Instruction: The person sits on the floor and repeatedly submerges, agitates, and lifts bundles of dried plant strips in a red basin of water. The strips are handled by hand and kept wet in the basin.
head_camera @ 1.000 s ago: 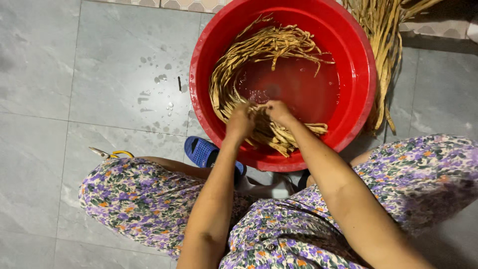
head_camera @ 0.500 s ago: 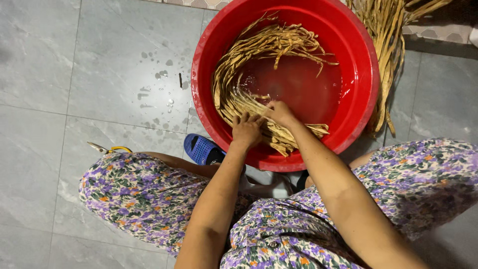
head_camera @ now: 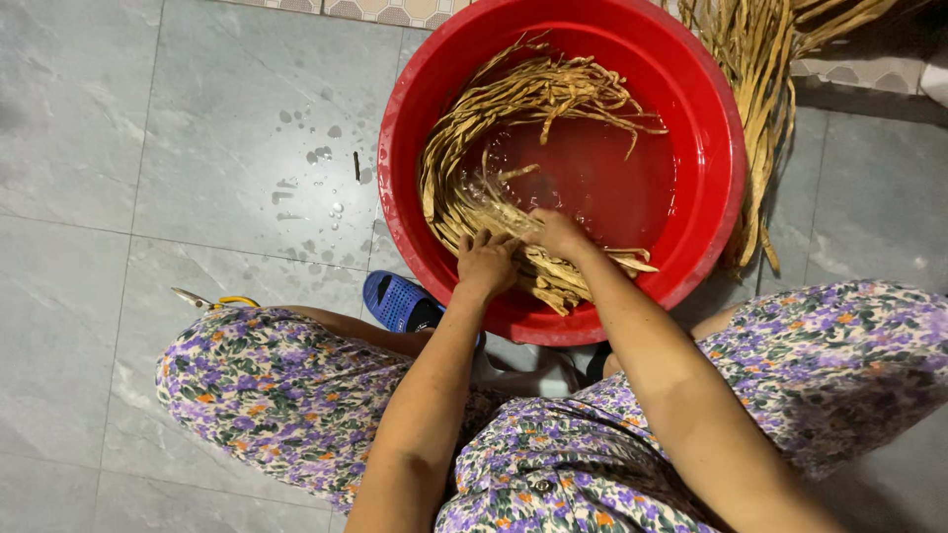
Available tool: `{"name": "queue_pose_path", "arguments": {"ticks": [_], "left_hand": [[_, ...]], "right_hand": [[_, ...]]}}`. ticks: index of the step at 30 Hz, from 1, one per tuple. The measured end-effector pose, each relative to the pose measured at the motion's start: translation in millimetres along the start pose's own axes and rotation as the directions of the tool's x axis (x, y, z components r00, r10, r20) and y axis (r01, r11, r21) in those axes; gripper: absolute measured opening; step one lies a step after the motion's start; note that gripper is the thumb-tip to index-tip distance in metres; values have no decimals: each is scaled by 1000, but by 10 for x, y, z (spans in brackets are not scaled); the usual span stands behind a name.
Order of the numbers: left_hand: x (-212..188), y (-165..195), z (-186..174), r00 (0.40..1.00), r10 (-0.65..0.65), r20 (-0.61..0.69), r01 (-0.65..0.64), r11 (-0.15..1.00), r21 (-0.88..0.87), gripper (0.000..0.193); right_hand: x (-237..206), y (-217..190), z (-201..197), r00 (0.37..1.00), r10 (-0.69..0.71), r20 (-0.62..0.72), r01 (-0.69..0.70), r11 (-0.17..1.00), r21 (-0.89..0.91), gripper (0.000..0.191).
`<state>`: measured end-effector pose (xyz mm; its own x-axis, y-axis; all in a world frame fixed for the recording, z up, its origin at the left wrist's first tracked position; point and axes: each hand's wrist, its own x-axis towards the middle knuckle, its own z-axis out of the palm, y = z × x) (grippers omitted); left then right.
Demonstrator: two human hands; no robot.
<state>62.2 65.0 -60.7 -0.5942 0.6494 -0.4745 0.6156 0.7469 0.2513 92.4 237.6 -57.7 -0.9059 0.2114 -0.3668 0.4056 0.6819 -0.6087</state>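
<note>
- The strips (head_camera: 513,109) are long, flat and tan, like dried plant fibre; they lie coiled along the far and left wall of the basin (head_camera: 726,148), with their near ends gathered under both hands at the near rim.
- The left hand (head_camera: 484,262) has its fingers curled down onto the bundle, gripping it; the right hand (head_camera: 561,235) is closed over the same bundle just beside it, knuckles up.
- The strips look wet and limp where they dip into the water (head_camera: 602,183) (which is shallow and tinted red by the basin), and a few stiff ends poke out over the near rim.
- The basin is round, smooth red plastic with a thick rolled rim.
- A second heap of drier strips (head_camera: 760,89) hangs outside the basin on the right, touching its wall.
- The floor (head_camera: 148,148) is glossy grey tile with thin joints; water drops speckle it left of the basin.
- A blue perforated sandal (head_camera: 400,301) sits against the near rim, between the flowered knees.
- Open tile lies to the left; the right side is crowded by the heap.
</note>
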Motion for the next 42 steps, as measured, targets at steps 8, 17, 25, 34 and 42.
{"name": "queue_pose_path", "arguments": {"ticks": [8,17,25,34,42], "left_hand": [[56,-65,63,1000,-5,-2,5,1000,-31,54],[31,-2,20,1000,-25,17,25,999,-25,55],[95,-70,85,1000,-13,6,14,999,-40,56],[92,-59,53,999,-45,-9,45,998,-37,47],[125,-5,96,984,-40,-172,27,997,-74,42]], "right_hand": [[6,104,-649,926,374,-39,-310,817,487,17],[70,244,-584,928,367,-56,-279,789,547,18],[-3,277,-421,860,483,162,-510,822,252,30],[-442,-435,-1691,964,250,-95,-256,965,-55,33],[-319,-260,-1572,962,265,-72,-270,960,-80,30]]}}
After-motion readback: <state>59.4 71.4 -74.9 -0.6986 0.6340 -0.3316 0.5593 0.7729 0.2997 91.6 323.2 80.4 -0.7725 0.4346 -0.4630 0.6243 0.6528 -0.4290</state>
